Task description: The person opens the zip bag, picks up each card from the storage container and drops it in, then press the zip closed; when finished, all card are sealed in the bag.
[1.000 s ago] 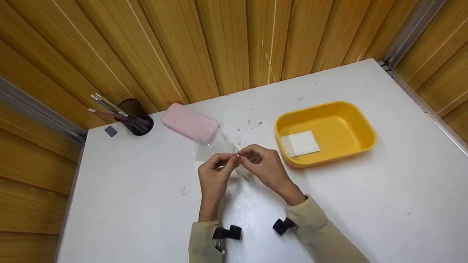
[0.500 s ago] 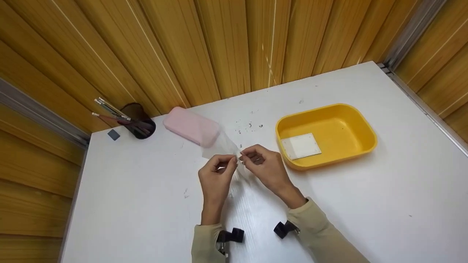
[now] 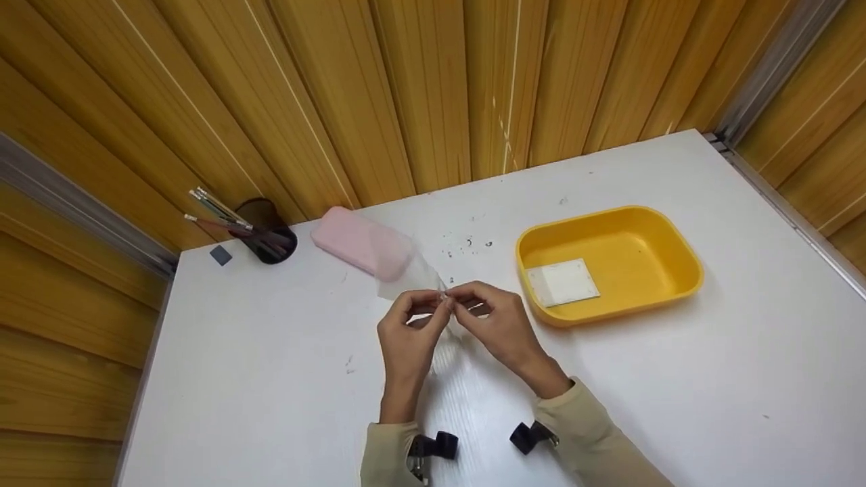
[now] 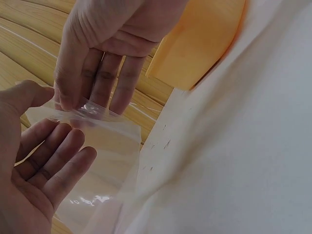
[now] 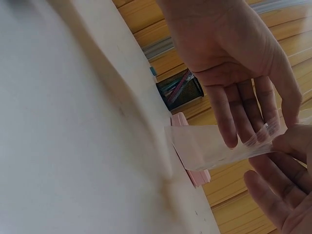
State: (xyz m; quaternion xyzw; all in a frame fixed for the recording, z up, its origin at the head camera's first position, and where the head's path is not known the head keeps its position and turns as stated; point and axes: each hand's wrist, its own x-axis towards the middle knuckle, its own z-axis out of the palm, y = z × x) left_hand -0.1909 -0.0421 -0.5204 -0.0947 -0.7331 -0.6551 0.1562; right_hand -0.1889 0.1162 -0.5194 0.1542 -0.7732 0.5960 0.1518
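A clear, thin plastic bag point(image 3: 413, 279) hangs between the two hands over the white table. Its crinkled upper edge is pinched by thumb and fingers of the left hand point(image 3: 408, 340). The right hand point(image 3: 502, 327) pinches the same edge right beside, and the fingertips of both hands meet. In the left wrist view the bag point(image 4: 109, 156) droops flat below the fingertips, with nothing visible inside. From the right wrist, the left hand point(image 5: 229, 53) shows at the top and the right hand point(image 5: 287, 195) at the lower right.
A pink case point(image 3: 352, 240) lies behind the bag. Left of it stands a black mesh cup point(image 3: 276, 247) of pencils, with a small dark square point(image 3: 220, 255) nearby. On the right, a yellow tray point(image 3: 639, 306) holds a flat white square point(image 3: 565, 281). Slatted wood walls stand behind the table.
Half a second ago the fingertips stood slightly apart on the bag's edge; now they touch. The whole head view has shifted a little, with everything lower in it.
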